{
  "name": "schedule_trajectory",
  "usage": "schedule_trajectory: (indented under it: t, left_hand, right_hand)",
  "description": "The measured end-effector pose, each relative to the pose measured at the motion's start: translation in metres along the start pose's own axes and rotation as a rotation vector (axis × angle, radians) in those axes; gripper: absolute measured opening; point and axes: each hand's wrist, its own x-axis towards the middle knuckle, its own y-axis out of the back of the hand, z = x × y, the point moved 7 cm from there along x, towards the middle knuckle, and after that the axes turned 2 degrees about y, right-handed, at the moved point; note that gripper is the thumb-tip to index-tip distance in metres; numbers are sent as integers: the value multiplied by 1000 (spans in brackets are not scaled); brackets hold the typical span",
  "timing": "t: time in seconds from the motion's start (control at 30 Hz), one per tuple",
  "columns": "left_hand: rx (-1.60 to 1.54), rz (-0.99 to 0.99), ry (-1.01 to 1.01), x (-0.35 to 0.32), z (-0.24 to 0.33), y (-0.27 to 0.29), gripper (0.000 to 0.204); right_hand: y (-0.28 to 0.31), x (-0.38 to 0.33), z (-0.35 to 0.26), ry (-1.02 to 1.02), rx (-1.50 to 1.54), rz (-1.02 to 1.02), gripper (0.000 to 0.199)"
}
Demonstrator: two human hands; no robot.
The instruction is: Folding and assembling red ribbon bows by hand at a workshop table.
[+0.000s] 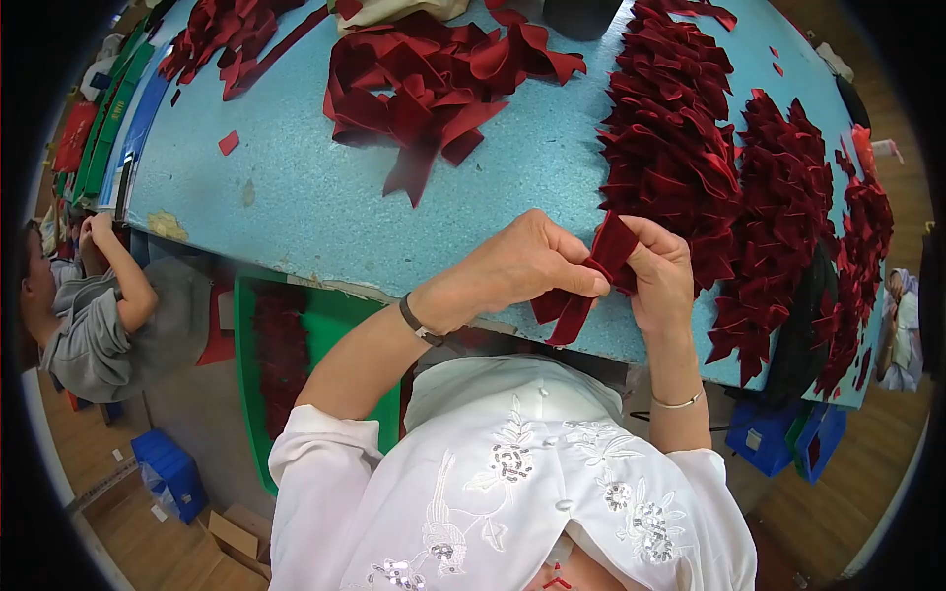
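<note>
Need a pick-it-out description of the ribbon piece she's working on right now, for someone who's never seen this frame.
Start at the light blue table and follow its near edge to the person's two hands. The dark red velvet ribbon piece is pinched between the left hand and right hand, folded, with one tail hanging below. Unlike the rows of finished folded pieces and the loose ribbon heap, it is lifted off the table.

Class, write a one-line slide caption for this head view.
Both hands, left hand and right hand, fold a dark red velvet ribbon strip above a light blue speckled worktable.
</note>
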Motion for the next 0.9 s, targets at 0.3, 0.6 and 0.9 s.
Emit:
schedule_trajectory:
  t: [0.3, 0.6, 0.9]
  left_hand:
    - [-38, -2, -12, 0, 3, -2, 16]
    - [-48, -11, -46, 1, 3, 0, 16]
    - [-93, -16, -46, 1, 4, 0, 16]
  right_hand:
    - [0, 1, 1, -77, 23, -12, 18]
    - [1, 4, 2, -138, 64, 0, 18]
    - [1, 4, 1, 13, -8, 16, 18]
